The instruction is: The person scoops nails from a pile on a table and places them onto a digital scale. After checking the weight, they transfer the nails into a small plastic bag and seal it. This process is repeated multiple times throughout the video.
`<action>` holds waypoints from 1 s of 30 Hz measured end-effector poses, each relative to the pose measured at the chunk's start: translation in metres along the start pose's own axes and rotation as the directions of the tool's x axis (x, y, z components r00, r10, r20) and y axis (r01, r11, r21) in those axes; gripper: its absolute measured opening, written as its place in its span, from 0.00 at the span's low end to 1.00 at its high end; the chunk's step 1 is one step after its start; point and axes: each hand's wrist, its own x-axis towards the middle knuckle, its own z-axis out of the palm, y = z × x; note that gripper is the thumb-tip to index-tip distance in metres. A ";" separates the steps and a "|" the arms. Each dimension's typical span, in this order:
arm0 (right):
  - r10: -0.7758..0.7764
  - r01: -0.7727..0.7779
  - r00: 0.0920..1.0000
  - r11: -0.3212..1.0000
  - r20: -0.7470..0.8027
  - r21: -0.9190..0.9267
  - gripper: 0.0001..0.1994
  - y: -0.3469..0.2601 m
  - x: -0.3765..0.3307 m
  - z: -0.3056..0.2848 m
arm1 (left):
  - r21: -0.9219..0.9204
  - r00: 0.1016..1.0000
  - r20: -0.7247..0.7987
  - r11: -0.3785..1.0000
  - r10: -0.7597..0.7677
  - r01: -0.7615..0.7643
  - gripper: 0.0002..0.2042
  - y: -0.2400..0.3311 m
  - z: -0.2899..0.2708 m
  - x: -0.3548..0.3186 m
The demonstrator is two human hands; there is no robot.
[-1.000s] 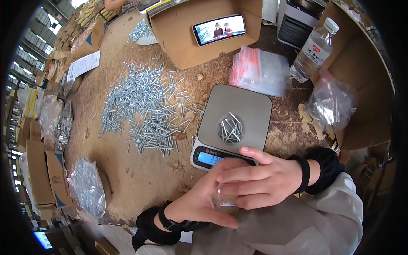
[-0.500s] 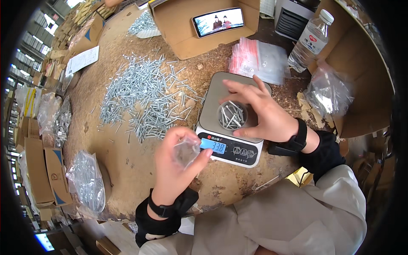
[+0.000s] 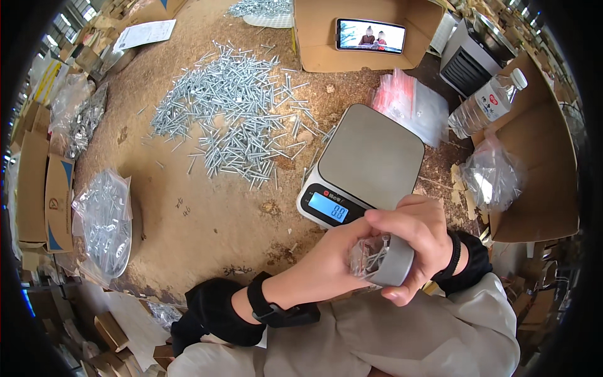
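My right hand grips a small round grey cup, tipped on its side toward my left hand. At the cup's mouth lie several silver screws. Around that mouth my left hand holds a clear plastic bag; part of the bag is hidden by the fingers. Both hands are close together in front of the kitchen scale. Its grey platform is bare and its blue display is lit. A large loose pile of silver screws spreads over the table left of the scale.
Behind the scale lie flat clear bags with red edges. A phone leans in an open cardboard box. To the right stand a water bottle and a crumpled plastic bag. A filled bag of screws sits at the left edge.
My right hand has lifted the cup of screws off the scale and tipped it. My left hand has moved right with the bag to meet it. The view has shifted.
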 end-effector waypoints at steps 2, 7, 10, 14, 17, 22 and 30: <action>0.057 -0.057 0.998 0.998 0.013 0.034 0.37 0.000 -0.001 -0.001 | -0.034 1.000 0.014 0.999 0.008 -0.007 0.26 -0.001 0.001 0.000; 0.126 -0.126 0.992 0.979 0.009 0.157 0.43 0.004 -0.004 0.003 | -0.105 1.000 0.031 0.994 -0.001 0.004 0.24 0.000 0.002 0.001; 0.144 -0.147 0.989 0.951 0.033 0.271 0.50 0.008 -0.008 0.001 | -0.095 0.998 0.020 0.994 0.053 -0.051 0.23 -0.002 0.004 0.001; 0.159 -0.174 0.985 0.898 0.071 0.404 0.54 0.010 -0.009 -0.002 | -0.106 0.998 0.015 0.993 0.060 -0.058 0.21 -0.004 0.003 0.001; 0.188 -0.190 0.981 0.884 0.047 0.427 0.50 0.004 -0.009 0.000 | -0.150 1.000 0.002 0.989 0.016 -0.015 0.19 -0.001 0.002 0.001; 0.216 -0.162 0.976 0.834 -0.041 0.528 0.52 0.005 -0.017 0.007 | -0.106 0.992 -0.075 0.988 0.104 -0.112 0.18 -0.001 0.003 0.002; 0.583 -0.469 0.796 0.765 -0.163 0.442 0.45 0.005 -0.009 -0.004 | -0.193 0.999 -0.041 0.981 0.012 -0.020 0.16 0.004 -0.003 -0.001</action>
